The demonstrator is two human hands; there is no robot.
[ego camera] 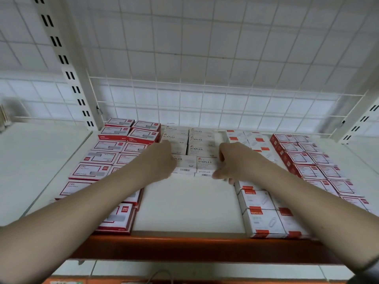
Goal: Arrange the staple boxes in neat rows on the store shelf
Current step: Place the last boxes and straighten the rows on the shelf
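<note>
Both arms outstretched; left grip [162, 158], right grip [229, 162] curled.

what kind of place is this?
Likely a stationery shop aisle: a retail shelf with slotted uprights, a wire grid back, and many identical staple boxes laid out in rows.

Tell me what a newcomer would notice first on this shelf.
Both hands meet mid-shelf: the left hand and right hand hold the front white STAPLES boxes from either side. A bare patch of shelf lies before them, with red-and-white boxes stacked left and paper clip boxes right.
</note>
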